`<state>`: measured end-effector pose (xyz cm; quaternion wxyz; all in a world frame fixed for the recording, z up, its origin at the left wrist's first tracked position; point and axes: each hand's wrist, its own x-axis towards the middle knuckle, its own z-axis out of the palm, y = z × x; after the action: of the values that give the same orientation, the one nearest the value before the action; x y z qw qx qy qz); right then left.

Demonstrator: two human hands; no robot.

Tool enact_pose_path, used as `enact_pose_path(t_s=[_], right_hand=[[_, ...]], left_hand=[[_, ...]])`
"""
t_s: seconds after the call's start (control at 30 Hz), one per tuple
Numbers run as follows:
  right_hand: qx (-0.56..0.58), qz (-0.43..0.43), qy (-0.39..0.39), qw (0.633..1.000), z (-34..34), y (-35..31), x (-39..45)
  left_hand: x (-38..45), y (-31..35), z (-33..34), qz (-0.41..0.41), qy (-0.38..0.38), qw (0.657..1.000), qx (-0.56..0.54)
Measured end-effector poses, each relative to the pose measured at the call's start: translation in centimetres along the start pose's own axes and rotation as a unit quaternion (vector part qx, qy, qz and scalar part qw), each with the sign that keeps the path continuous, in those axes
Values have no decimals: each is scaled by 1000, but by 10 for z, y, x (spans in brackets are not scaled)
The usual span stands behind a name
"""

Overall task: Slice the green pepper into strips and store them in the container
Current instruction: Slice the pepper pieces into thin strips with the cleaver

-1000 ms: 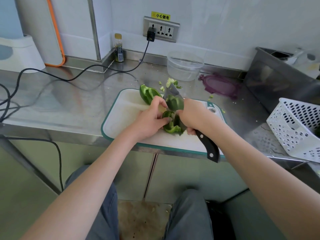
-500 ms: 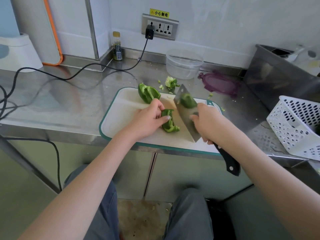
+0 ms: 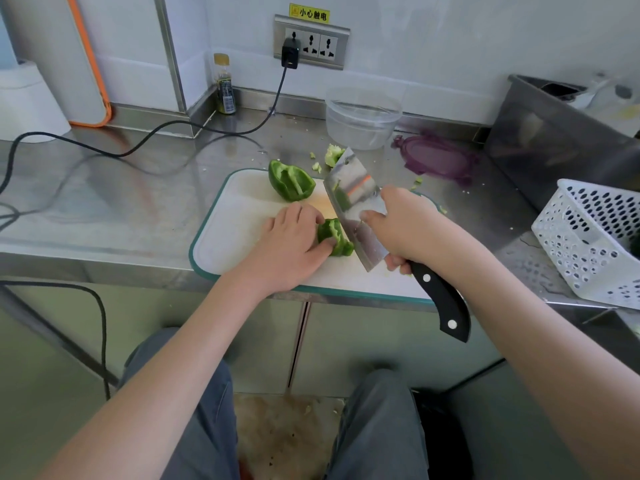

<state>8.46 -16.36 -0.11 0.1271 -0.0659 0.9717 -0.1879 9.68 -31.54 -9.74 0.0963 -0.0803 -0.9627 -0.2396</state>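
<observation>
Just now the left hand (image 3: 289, 244) presses curled fingers onto a green pepper piece (image 3: 334, 237) on the cutting board (image 3: 228, 233), while the right hand (image 3: 408, 230), gripping the cleaver (image 3: 356, 202), sets its blade against that piece's right side, with another pepper half (image 3: 291, 180) farther back and the clear container (image 3: 362, 117) beyond

A yellow warning sticker (image 3: 309, 13) reading "小心触电", with a small hazard triangle at its left end, is sitting on the white wall directly above a steel socket panel (image 3: 311, 42), well beyond the hand gripping the cleaver. A small bottle (image 3: 224, 84) in the counter's corner, far up and left of that grip, is carrying a label too blurred to read.
</observation>
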Motion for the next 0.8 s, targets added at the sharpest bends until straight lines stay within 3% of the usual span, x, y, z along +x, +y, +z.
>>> enact_pose_path(t_s=[0.2, 0.37, 0.63, 0.8], right_hand=[[-26, -2, -40, 999, 8, -3, 0], [39, 14, 16, 999, 0, 3, 7], [102, 35, -29, 994, -1, 2, 0], [-2, -35, 74, 997, 6, 3, -1]], left_hand=[[2, 2, -3, -7, -21, 1000, 12], [4, 4, -3, -21, -24, 999, 9], [4, 6, -1, -26, -17, 999, 23], [3, 7, -1, -26, -17, 999, 26]])
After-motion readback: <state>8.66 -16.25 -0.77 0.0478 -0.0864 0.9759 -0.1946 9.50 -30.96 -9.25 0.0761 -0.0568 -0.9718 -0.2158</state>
